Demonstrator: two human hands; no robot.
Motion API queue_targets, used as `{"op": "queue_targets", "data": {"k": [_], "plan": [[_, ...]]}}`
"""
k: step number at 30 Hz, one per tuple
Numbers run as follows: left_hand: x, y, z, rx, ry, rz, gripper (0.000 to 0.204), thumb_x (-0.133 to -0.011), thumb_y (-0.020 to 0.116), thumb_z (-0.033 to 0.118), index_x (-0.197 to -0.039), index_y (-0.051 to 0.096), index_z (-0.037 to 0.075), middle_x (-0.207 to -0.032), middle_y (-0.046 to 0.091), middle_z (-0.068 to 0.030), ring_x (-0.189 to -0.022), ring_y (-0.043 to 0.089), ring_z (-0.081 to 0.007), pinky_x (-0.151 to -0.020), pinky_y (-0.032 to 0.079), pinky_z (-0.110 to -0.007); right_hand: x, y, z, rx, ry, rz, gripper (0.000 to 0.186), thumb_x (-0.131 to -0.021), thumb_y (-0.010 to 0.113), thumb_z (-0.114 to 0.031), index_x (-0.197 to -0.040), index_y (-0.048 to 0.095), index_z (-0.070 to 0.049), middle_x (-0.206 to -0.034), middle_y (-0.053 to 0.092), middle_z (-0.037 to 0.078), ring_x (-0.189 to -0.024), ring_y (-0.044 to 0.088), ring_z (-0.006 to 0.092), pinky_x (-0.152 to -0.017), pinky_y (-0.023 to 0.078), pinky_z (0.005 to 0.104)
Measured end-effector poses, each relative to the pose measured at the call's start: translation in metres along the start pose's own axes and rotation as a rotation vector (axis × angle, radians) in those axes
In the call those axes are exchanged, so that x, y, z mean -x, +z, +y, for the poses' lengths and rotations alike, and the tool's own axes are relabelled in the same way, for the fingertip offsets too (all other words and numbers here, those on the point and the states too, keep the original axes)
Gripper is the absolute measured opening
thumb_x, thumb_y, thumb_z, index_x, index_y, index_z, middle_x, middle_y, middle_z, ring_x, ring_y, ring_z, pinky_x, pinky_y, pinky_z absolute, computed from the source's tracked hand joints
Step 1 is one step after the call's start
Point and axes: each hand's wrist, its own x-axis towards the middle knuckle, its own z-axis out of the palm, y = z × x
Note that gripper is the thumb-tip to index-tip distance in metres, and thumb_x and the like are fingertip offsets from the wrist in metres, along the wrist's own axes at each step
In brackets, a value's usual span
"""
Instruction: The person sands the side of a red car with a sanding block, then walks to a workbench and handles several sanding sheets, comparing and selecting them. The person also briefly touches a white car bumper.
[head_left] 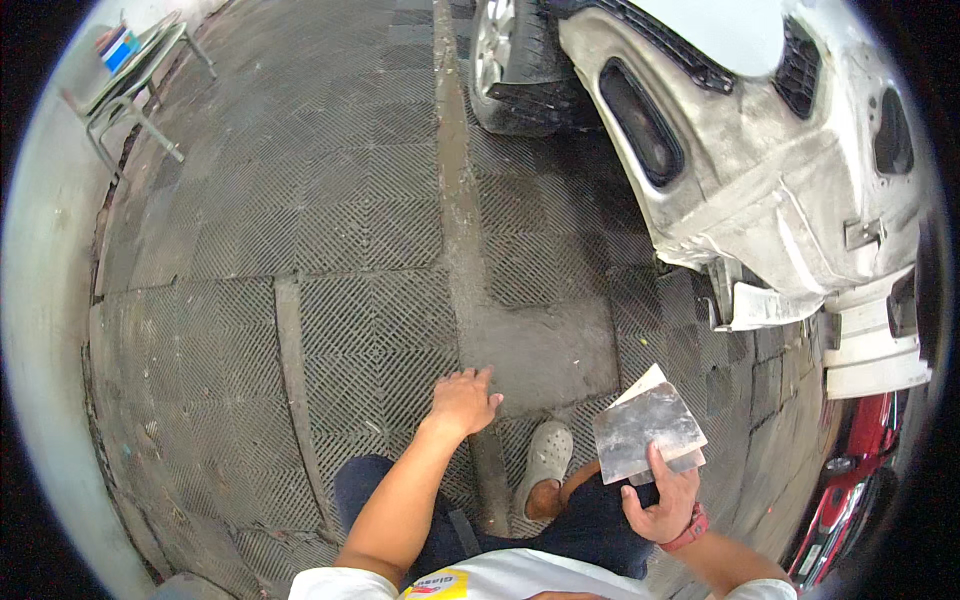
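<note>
My left hand (462, 402) hangs over the grey patterned floor in the lower middle, palm down, fingers apart and holding nothing. At lower right, my right hand (660, 500) grips a few square sheets (642, 432), grey-black and smudged on top with a pale one beneath, possibly abrasive paper. My thumb and fingertips show at their lower edge; the other fingers are partly hidden. Below, a grey clog (547, 455) is on my foot.
A car's stripped, whitish bumper panel (760, 190) fills the upper right, near a wheel (500, 50). White stacked buckets (872, 375) and a red vehicle (865, 430) are at right. A metal chair (140, 120) holding a blue container (120, 50) stands by the left wall (45, 330).
</note>
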Motion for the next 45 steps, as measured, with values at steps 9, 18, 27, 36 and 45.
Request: {"op": "queue_targets", "data": {"k": [9, 18, 27, 36, 45], "plan": [[-0.001, -0.007, 0.002, 0.008, -0.042, -0.061, 0.067, -0.106, 0.060, 0.046, -0.160, 0.047, 0.007, -0.146, 0.063, -0.0242, -0.138, 0.059, -0.0419, -0.112, 0.048, -0.055, -0.009, -0.003, -0.006, 0.048, -0.009, -0.038, 0.079, -0.082, 0.080, -0.022, -0.152, 0.053, 0.005, -0.137, 0.064, 0.029, -0.125, 0.061, 0.0497, -0.108, 0.044, 0.0604], [0.003, -0.009, -0.007, 0.026, -0.051, -0.062, 0.063, -0.106, 0.060, 0.043, -0.160, 0.049, 0.011, -0.145, 0.063, -0.0206, -0.134, 0.061, -0.0402, -0.112, 0.047, -0.055, -0.013, 0.001, -0.008, -0.020, -0.002, 0.011, 0.079, -0.082, 0.081, -0.023, -0.153, 0.053, 0.001, -0.132, 0.068, 0.026, -0.122, 0.064, 0.0492, -0.107, 0.045, 0.0607], [-0.004, -0.004, -0.009, -0.033, -0.046, -0.121, 0.067, -0.106, 0.060, 0.048, -0.160, 0.048, 0.011, -0.148, 0.062, -0.0236, -0.134, 0.061, -0.0443, -0.111, 0.051, -0.054, -0.006, 0.001, -0.007, 0.002, 0.035, -0.017, 0.081, -0.081, 0.082, -0.023, -0.153, 0.053, 0.002, -0.132, 0.070, 0.025, -0.123, 0.064, 0.0471, -0.107, 0.046, 0.0593], [-0.006, -0.004, -0.001, 0.000, -0.008, -0.059, 0.066, -0.106, 0.062, 0.046, -0.158, 0.049, 0.009, -0.140, 0.065, -0.0240, -0.131, 0.063, -0.0432, -0.109, 0.050, -0.056, -0.008, -0.001, -0.001, 0.050, -0.004, -0.037, 0.081, -0.081, 0.081, -0.019, -0.153, 0.052, 0.003, -0.131, 0.068, 0.028, -0.120, 0.066, 0.0511, -0.106, 0.046, 0.0616], [0.002, -0.007, 0.007, -0.027, -0.054, -0.045, 0.066, -0.106, 0.061, 0.044, -0.159, 0.049, 0.006, -0.140, 0.066, -0.0206, -0.131, 0.063, -0.0391, -0.110, 0.049, -0.052, -0.004, 0.002, 0.001, 0.074, -0.047, -0.067, 0.083, -0.081, 0.079, -0.018, -0.155, 0.050, 0.006, -0.138, 0.063, 0.031, -0.127, 0.061, 0.0531, -0.113, 0.040, 0.0612]]}}
